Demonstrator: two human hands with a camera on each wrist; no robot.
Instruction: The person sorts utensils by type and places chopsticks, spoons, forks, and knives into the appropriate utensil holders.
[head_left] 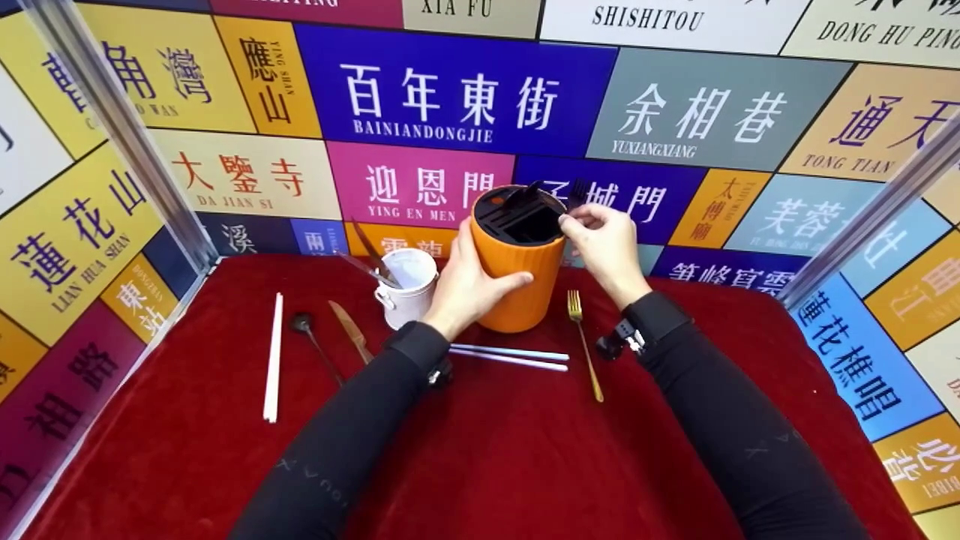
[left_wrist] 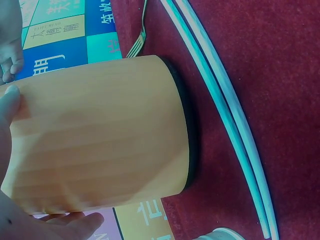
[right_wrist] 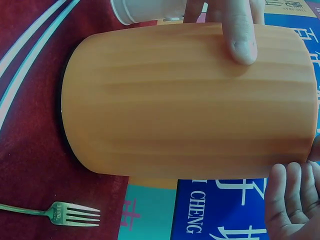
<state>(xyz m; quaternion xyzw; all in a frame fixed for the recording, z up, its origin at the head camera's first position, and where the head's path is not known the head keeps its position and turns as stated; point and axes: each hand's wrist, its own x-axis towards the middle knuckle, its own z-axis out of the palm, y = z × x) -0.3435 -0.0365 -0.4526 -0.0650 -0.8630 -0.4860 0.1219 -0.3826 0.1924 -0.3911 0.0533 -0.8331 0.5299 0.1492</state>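
An orange ribbed utensil holder with a dark slotted top stands toward the back of the table, and inside its rim shows a dark utensil head. My left hand grips its left side, thumb across the front. At the right of the rim my right hand pinches a dark fork, whose tines point up just above the fingers; its handle is hidden. In the right wrist view the right fingers are at the holder's upper end.
Left of the holder is a small white bucket with long utensils leaning in it. White chopsticks, a dark spoon, a knife, pale blue chopsticks and a gold fork lie on the red cloth. Printed panels surround the table.
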